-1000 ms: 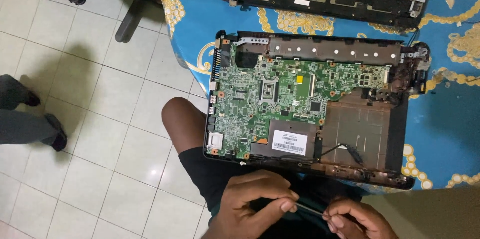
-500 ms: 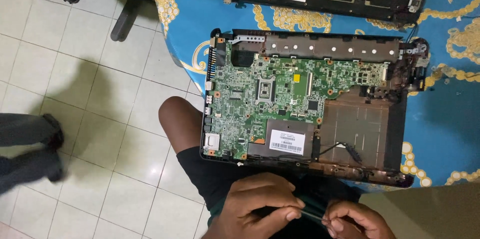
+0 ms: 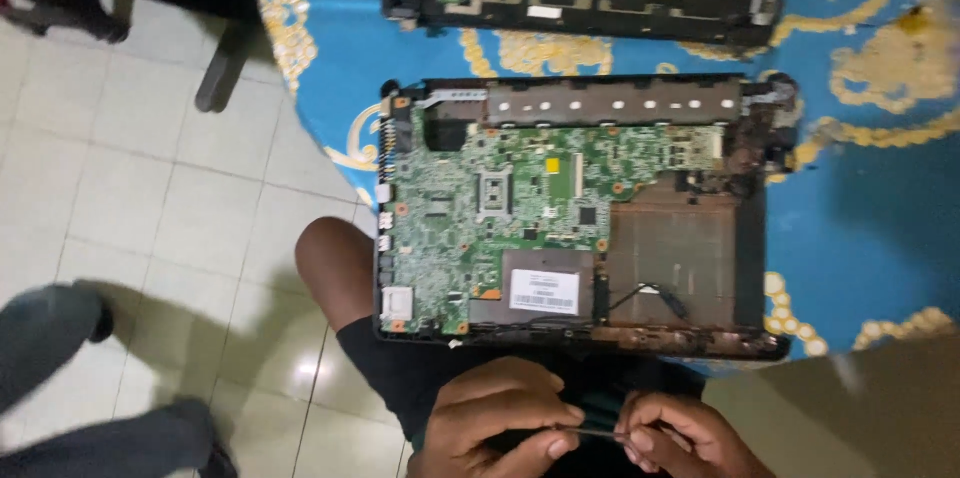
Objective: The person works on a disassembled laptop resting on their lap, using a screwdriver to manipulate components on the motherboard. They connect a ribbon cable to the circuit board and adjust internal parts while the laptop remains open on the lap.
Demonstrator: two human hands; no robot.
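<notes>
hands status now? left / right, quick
Left hand: closed, pinching one end of a thin dark tool.
Right hand: closed on the tool's other end.

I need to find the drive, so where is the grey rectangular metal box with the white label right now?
In the head view, the grey rectangular metal box sits in the open black laptop base, at its near edge, just right of the green circuit board.

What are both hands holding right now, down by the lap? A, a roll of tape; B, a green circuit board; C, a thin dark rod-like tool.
C: the left hand and right hand pinch a thin dark tool between them, below the opened laptop base.
</notes>
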